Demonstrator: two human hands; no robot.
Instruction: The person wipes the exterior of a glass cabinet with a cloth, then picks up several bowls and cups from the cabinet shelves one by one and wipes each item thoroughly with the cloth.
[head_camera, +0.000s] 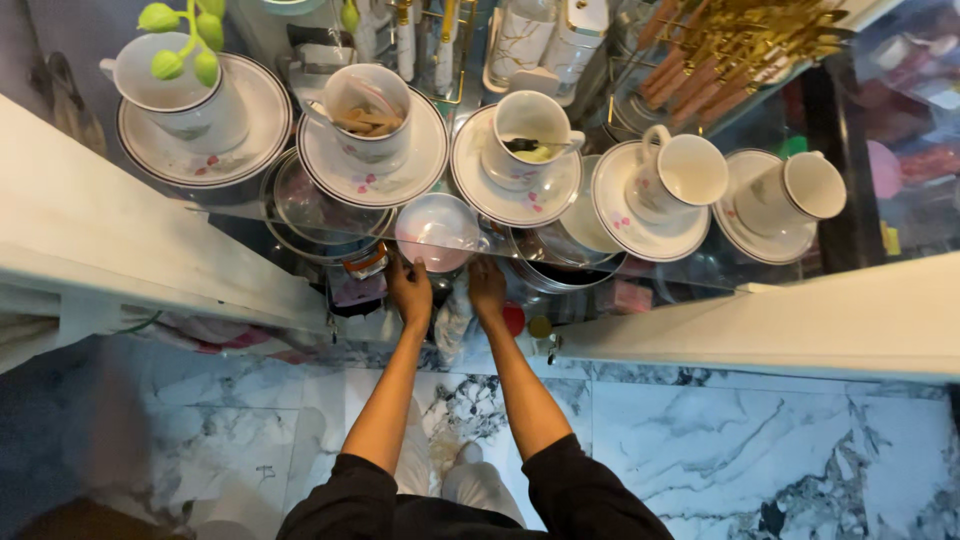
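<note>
A small round pinkish-white bowl (437, 230) sits at the front edge of a glass shelf (700, 275). Both my arms, in black sleeves, reach up to it. My left hand (408, 290) grips the bowl's near rim on the left side. On the right side, my right hand (487, 288) touches the same rim. Under the glass, just left of the bowl, lies a clear glass lid (312, 210).
Several white cups on flower-printed saucers (375, 135) (515, 150) (665, 190) (785, 200) (195, 105) line the glass shelf. A rack of gold cutlery (740, 50) stands behind. White cabinet frames (120, 240) (800, 320) flank the opening. Marble floor (750, 450) lies below.
</note>
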